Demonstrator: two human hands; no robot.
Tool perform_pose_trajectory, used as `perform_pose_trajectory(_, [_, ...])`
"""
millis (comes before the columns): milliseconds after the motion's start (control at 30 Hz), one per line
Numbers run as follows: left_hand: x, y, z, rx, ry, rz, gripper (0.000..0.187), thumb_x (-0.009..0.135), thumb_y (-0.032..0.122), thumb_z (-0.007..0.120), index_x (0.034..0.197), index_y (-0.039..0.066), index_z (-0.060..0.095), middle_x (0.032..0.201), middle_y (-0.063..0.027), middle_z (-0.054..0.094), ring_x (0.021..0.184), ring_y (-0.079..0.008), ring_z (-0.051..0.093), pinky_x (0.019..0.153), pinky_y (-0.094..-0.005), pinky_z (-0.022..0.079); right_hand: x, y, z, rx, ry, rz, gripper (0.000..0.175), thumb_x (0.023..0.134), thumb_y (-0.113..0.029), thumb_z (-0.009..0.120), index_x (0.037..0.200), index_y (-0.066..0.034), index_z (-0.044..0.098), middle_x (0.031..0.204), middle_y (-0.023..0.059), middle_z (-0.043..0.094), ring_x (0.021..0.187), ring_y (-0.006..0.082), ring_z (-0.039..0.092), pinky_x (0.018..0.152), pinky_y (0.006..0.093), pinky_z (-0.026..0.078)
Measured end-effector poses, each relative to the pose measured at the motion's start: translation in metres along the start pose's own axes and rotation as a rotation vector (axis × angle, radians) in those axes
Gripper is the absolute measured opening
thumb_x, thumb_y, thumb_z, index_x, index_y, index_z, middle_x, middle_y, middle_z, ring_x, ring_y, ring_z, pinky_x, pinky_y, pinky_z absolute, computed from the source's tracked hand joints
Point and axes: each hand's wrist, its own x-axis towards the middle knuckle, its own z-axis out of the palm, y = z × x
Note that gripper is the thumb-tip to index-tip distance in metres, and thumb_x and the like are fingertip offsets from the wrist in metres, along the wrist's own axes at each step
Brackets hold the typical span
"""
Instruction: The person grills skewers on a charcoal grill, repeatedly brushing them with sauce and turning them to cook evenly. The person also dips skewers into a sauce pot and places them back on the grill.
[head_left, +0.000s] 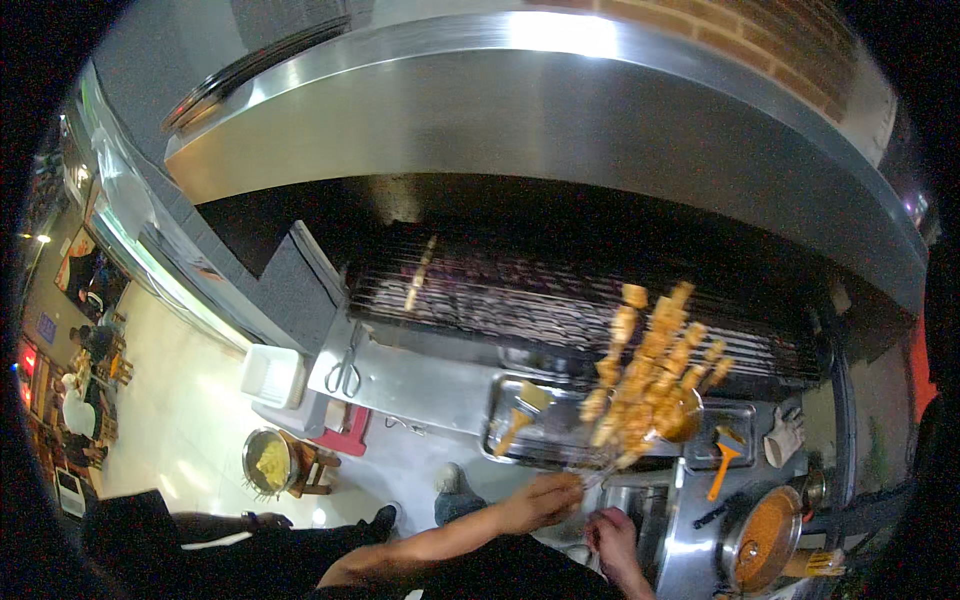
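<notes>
My left hand (546, 501) is closed on the ends of a fan of meat skewers (652, 367), blurred, their meat pieces pointing away from me above the metal tray and the near edge of the charcoal grill (487, 300). Just right of it and lower, my right hand (611, 529) has its fingers curled beneath the skewer ends; whether it holds anything is hidden. Behind the skewers a round bowl (681, 416) of brown sauce partly shows. One lone skewer (420, 274) lies at the grill's left part.
Brushes lie in the left tray (491, 427) and right tray (750, 450). Scissors (343, 375), a white basket (271, 375), a glove (784, 437) and a large bowl of orange-brown seasoning (761, 540) surround the grill. A bowl of yellow food (271, 461) stands on a stool; another person's arm (225, 523) is at left.
</notes>
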Motion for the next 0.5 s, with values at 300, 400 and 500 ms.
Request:
perform_pose_trajectory(300, [-0.215,0.108,-0.173,0.12,0.63,0.26,0.026,0.093,0.025,0.049,0.089,0.0,0.055,0.049,-0.004,0.042,0.041,-0.0143,0.04,0.042,-0.0293,0.034,0.14,-0.065,0.363,0.429,-0.599,0.227,0.053,0.084,-0.053,0.056,0.124,-0.0179,0.05,0.112,0.0036,0.06,0.086,0.0156,0.058,0.065,0.032,0.042])
perform_pose_trajectory(400, [-0.24,0.112,-0.196,-0.014,0.813,0.345,0.03,0.094,0.028,0.045,0.093,-0.002,0.048,0.042,-0.0008,0.035,0.029,-0.0123,0.028,0.032,-0.0292,0.025,0.156,-0.08,0.405,0.701,-0.58,0.245,0.045,0.087,-0.048,0.056,0.119,-0.0171,0.054,0.097,0.0013,0.062,0.08,0.0138,0.057,0.061,0.0302,0.042])
perform_pose_trajectory(500, [-0.245,0.117,-0.219,-0.013,0.79,0.451,0.026,0.093,0.028,0.046,0.08,0.006,0.048,0.042,0.0003,0.034,0.03,-0.0129,0.03,0.033,-0.029,0.027,0.166,-0.084,0.416,0.793,-0.57,0.319,0.031,0.088,-0.036,0.059,0.111,-0.015,0.058,0.082,0.0005,0.059,0.067,0.0125,0.052,0.055,0.0257,0.041])
